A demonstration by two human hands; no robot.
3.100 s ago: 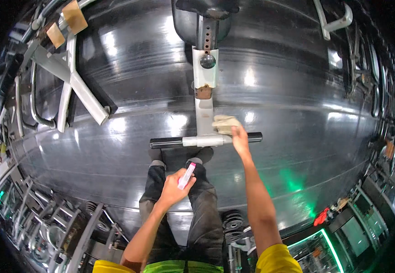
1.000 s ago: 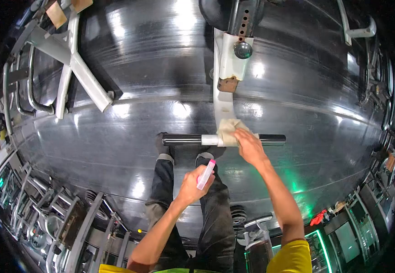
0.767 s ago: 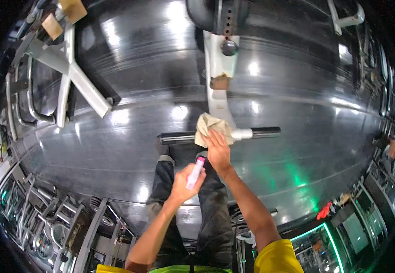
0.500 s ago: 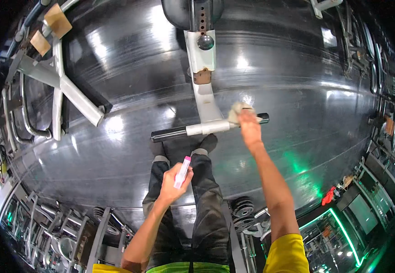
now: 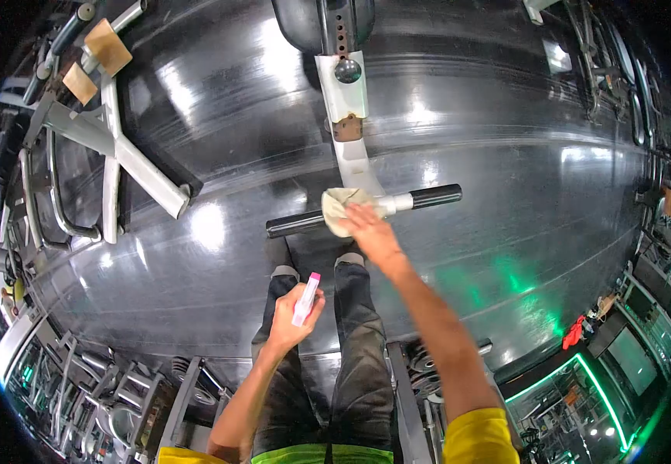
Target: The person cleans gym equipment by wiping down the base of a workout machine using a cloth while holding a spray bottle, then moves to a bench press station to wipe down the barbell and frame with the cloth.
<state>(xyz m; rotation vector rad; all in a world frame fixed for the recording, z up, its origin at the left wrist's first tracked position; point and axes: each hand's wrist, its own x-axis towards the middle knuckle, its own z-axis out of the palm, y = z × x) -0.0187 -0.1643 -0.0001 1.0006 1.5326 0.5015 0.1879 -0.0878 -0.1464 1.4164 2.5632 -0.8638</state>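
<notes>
My right hand presses a cream cloth onto the crossbar of a white exercise-machine frame, its fingers spread over the cloth. The crossbar has a black grip at its right end and another black grip at its left, next to the cloth. My left hand is closed around a spray bottle, held in front of my legs. Only the bottle's white head with its pink tip shows; the rest is hidden below the hand.
A white post with a black knob rises from the crossbar. Another metal machine frame stands at the left. Weight plates and racks are near my legs. A green-lit mirror is at the lower right.
My right hand has slid the cloth leftward along the crossbar, from near the right grip to beside the left one. My left hand still holds the spray bottle. The view has shifted slightly.
</notes>
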